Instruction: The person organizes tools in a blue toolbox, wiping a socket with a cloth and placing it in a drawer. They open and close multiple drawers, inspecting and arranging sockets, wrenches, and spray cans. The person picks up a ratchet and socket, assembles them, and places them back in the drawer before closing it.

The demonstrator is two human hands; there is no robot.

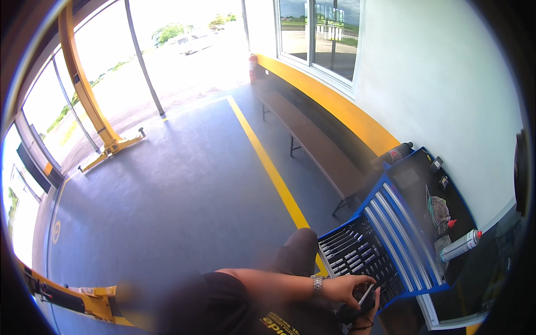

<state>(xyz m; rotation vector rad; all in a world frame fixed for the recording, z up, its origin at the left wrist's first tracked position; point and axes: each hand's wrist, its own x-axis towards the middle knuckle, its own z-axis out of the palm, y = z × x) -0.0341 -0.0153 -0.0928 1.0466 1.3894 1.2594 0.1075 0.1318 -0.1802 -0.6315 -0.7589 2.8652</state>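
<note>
My left hand (345, 288), with a metal watch (317, 283) on its wrist, is closed with bent fingers at a small dark thing with a pale, silvery strip (366, 292). Its kind cannot be made out. From below, my right hand (369, 314) grips the same thing, a dark band round its wrist. Both hands are over the near edge of a pulled-out tool drawer (325, 260). Several wrenches (341, 243) and rows of sockets (353, 259) lie in its black insert. Part of the drawer is hidden behind my hands.
A blue tool cabinet (385, 181) carries a spray can (461, 245) and a crumpled plastic bag (439, 212). Beyond it, a long brown bench (312, 142) runs along the wall. A yellow vehicle lift post (89, 95) stands far left. My knee (298, 245) is beside the drawer.
</note>
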